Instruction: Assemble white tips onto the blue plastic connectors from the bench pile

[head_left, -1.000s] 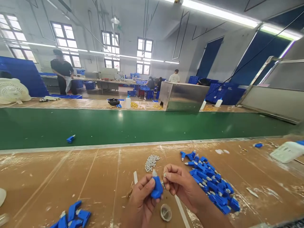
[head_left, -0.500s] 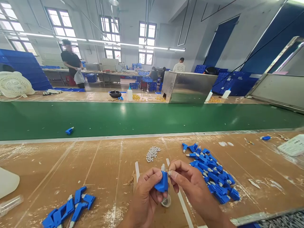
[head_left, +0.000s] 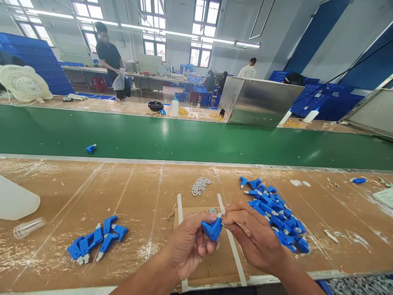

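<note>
Above a cardboard sheet [head_left: 211, 268], my left hand [head_left: 192, 241] is closed around a blue plastic part [head_left: 212, 230] with an angled body. My right hand [head_left: 253, 229] pinches against the right edge of that part. A small grey piece was visible between its fingertips earlier; now the fingers mostly cover it. Just beyond my hands lies a little heap of small grey pieces [head_left: 201, 186]. Many blue parts with pale tips form a large pile [head_left: 276, 213] to the right of my right hand. Several similar blue parts [head_left: 98, 237] lie in a smaller group at the left.
A green conveyor belt [head_left: 184, 141] runs across behind the table, with one blue part [head_left: 91, 148] on it. At the left are a clear plastic tube [head_left: 29, 228] and a white container [head_left: 16, 200]. Beyond the belt stand a fan [head_left: 26, 84], a metal box [head_left: 264, 100] and a person [head_left: 110, 59].
My view has tilted down and shifted. The blue part has been turned in my left hand, so its angled side shows. My right fingers have closed in against its edge.
</note>
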{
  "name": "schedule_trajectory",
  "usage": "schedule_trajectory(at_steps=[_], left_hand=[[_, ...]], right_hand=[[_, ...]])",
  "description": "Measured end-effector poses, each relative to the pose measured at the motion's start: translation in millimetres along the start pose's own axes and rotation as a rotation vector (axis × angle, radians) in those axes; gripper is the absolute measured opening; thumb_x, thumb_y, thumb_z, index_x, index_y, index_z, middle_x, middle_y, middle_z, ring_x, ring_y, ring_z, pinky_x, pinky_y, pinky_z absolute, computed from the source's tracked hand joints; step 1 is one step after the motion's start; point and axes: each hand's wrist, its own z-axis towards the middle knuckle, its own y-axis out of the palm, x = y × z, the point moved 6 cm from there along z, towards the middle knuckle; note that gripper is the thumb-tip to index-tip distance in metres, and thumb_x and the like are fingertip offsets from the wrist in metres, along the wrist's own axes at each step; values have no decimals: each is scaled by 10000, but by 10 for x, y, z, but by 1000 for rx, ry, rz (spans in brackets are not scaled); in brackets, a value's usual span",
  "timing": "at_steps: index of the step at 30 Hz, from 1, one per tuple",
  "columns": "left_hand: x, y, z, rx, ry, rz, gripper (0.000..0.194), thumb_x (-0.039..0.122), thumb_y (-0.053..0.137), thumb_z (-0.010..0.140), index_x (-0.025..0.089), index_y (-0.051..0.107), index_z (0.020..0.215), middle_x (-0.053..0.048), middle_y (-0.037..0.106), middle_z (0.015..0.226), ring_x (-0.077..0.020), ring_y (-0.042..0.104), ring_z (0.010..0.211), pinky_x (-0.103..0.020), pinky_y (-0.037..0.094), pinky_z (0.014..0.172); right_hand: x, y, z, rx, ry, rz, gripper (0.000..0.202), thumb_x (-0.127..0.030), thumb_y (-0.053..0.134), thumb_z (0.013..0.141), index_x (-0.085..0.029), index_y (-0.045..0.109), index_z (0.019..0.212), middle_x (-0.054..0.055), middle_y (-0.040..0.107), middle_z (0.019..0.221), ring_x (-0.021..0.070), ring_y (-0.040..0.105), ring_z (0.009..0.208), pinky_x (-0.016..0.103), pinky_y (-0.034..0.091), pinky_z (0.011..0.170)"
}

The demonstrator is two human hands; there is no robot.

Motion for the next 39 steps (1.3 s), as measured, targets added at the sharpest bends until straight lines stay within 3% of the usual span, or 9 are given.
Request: schedule_trajectory(at_steps=[3,9,16,19,22,25,33,36,39], left_hand=[[3,-30,14,-1,5,5,221,274,699,778,110,614,657,-39,616,524,-40,503,336,-83,288,294],[-71,-57,62,-41,-157,-101,160,212,673,793,108,621,683,-41,618,549,-50,548,382,-62,292,299],[-52,-125,151,-43,-24,23,171,214,699,788,110,625,674,-21,609,556,-48,543,383,-91,355,338],[17,-28,79,-133,54,128,226,281,729,787,124,620,666,-20,623,565,-46,516,370,-124,414,387],[94,86,-5,-216,122,198,270,349,762,772,133,627,683,-18,623,603,-55,512,420,-170,489,468],[131,120,-27,-218,151,257,273,368,775,761,134,646,703,-12,599,606,-69,506,464,-191,497,491],[131,43,104,-184,292,451,314,439,736,803,143,658,734,-29,634,631,-106,565,535,-209,446,516],[411,17,366,-108,384,805,314,449,673,851,145,677,772,-43,668,677,-136,626,584,-235,487,560],[1111,-40,713,254,516,1320,306,409,611,909,134,696,805,-58,711,761,-164,681,699,-284,544,699]], right_hand=[[-32,-9,1,-3,-66,-103,277,-9,504,922,-221,570,1087,54,614,907,193,582,805,328,471,712],[-102,6,1,-91,-229,-337,352,58,498,872,-148,595,1141,103,662,896,210,586,799,338,483,690],[-55,24,-23,-155,-236,-339,417,81,475,856,-154,630,1163,113,687,895,226,629,832,353,517,704],[60,-41,-29,-46,-49,-24,281,-4,578,889,-218,660,1052,59,677,821,196,627,767,332,524,677],[336,9,-108,59,344,471,91,-170,715,871,-225,649,839,7,612,739,147,605,606,276,522,530],[483,207,-203,39,590,896,220,-346,782,821,-205,617,782,-16,591,708,99,572,446,209,451,363],[587,414,-226,34,736,1041,373,-462,794,784,-200,528,776,-35,635,546,90,559,355,150,405,304],[715,401,-281,124,784,944,387,-508,758,807,-200,523,804,-44,617,534,97,564,373,161,426,324],[799,253,-437,290,814,794,376,-534,676,871,-191,548,785,-35,595,563,94,554,425,179,444,385]])
